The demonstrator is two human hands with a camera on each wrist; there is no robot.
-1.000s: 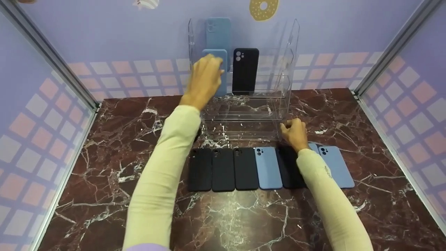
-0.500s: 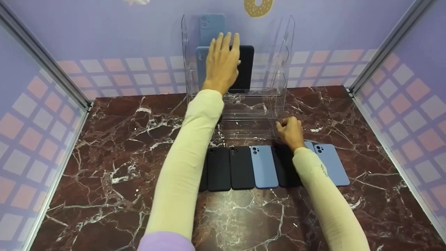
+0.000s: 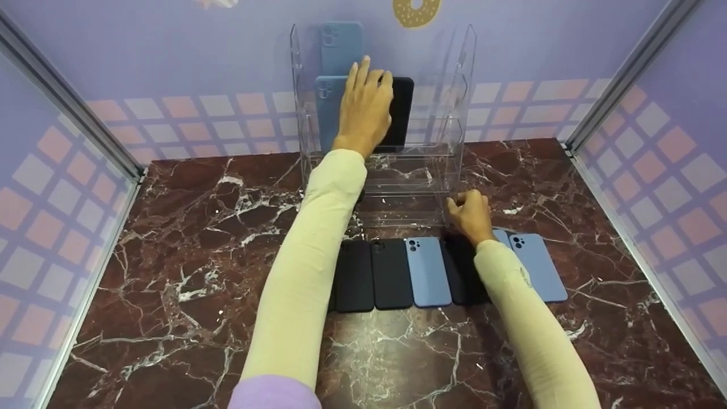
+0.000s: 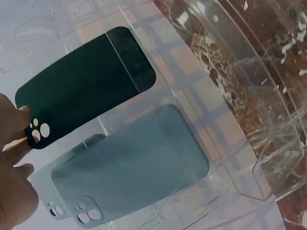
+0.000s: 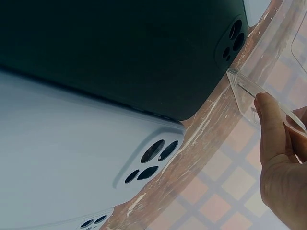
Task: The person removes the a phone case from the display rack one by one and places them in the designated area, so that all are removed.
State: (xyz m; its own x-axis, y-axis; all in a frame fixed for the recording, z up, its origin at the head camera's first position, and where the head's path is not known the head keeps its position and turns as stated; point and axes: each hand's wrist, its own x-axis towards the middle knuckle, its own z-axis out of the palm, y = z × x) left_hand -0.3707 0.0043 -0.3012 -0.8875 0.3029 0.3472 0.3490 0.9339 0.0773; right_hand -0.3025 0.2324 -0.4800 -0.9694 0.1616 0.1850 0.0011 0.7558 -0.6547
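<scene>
My left hand (image 3: 366,111) reaches up to the black phone case (image 4: 86,86) standing on a tier of the clear stepped rack (image 3: 403,210). Its fingers pinch the top end by the camera holes, with skin showing through one hole. Left of it on the same tier leans a light blue phone case (image 3: 329,113), partly covered by the hand. Another blue phone case (image 3: 341,51) stands one tier higher. Low at the rack's right side, my right hand (image 3: 472,216) pinches the edge of the clear plastic (image 5: 247,91) between thumb and fingers.
Along the rack's front, several cases lie in a row on the marbled table (image 3: 187,341), among them black cases (image 3: 392,275) and blue cases (image 3: 429,272). My right forearm (image 3: 525,318) covers part of the row. Patterned walls (image 3: 57,216) enclose the back and sides.
My left hand has moved right, from the lower blue case to the black case, and its fingers have spread, then bent at the case's top. The right hand keeps its hold on the rack.
</scene>
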